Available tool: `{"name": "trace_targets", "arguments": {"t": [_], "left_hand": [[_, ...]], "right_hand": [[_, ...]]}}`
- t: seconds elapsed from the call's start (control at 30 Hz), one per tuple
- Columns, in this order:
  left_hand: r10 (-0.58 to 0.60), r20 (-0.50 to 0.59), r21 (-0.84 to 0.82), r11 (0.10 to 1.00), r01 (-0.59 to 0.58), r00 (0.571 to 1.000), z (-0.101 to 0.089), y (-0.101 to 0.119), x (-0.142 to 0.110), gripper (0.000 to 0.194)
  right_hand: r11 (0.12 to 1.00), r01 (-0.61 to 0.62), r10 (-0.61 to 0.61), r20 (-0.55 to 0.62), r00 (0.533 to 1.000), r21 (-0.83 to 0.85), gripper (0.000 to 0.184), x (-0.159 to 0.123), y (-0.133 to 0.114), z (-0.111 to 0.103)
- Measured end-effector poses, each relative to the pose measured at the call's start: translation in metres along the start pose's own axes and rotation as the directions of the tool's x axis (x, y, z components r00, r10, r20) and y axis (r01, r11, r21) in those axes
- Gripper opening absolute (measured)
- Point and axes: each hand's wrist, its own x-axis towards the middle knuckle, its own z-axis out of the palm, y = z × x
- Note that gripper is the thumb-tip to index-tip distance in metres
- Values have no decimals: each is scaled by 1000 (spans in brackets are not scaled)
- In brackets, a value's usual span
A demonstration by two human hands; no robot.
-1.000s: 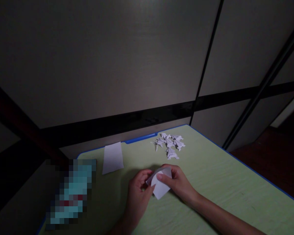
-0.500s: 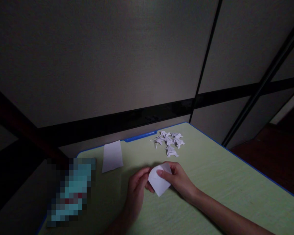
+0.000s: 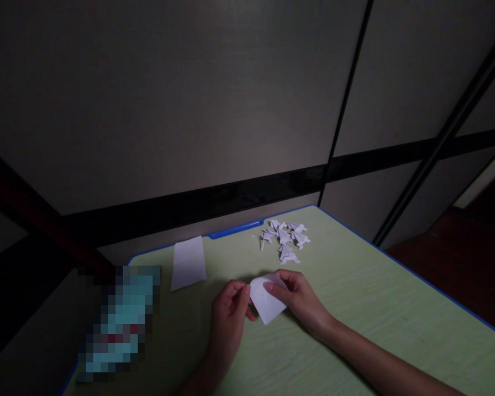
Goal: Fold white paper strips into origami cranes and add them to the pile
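Note:
A small white sheet of paper (image 3: 266, 306) with crease lines is held between both hands above the table, one corner pointing down toward me. My left hand (image 3: 230, 308) pinches its left corner between thumb and forefinger. On the other side, my right hand (image 3: 297, 296) grips the upper right part, thumb flat on top and the other fingers hidden beneath. Beyond the hands lies a cluster of folded white paper frogs (image 3: 284, 235), one of them (image 3: 287, 254) nearer to me than the others.
Loose white paper (image 3: 188, 263) lies at the table's back left. A pixelated turquoise item (image 3: 124, 319) sits by the left edge. The pale green table (image 3: 396, 313) has a blue rim and a blue handle (image 3: 237, 229), with a panelled wardrobe (image 3: 198, 110) behind it.
My left thumb and forefinger have closed on the paper's left corner, and the hand has shifted slightly left. The paper's lower corner has risen a little. My right hand keeps its grip.

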Motion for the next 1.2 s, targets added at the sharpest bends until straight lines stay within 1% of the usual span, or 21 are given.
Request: {"name": "trace_targets", "arguments": {"t": [0.23,0.43,0.53,0.63,0.77,0.97,1.03,1.1,1.2], "left_hand": [[-19,-27,20,1000,19,999,0,1,2,13],[-28,-41,-54,998,26,999,3,1,0,8],[-23,-33,-39,999,21,999,2,-3,0,6],[47,-15,20,999,-46,999,0,-1,0,14],[154,52,64,986,-157,987,-1,4,-1,17],[228,92,50,971,-233,969,0,2,-4,23],[255,94,82,961,-263,962,-1,1,-5,24],[309,97,163,933,-321,946,-2,1,-6,26],[434,116,300,842,-448,893,-4,1,-6,29]], "right_hand": [[1000,-8,8,15,1000,-27,29,0,0,0],[1000,-17,18,39,999,-25,29,1,2,-1],[1000,-14,14,46,999,-15,29,1,1,-1],[1000,-18,18,72,997,4,30,0,1,-1],[999,-26,22,111,994,32,28,-2,0,1],[998,-51,47,100,994,37,15,-3,-2,2],[998,-58,55,102,993,27,13,-3,-2,3],[999,-46,46,124,991,-3,13,-4,-4,4],[996,16,-2,166,986,-83,18,-8,-9,6]]}}
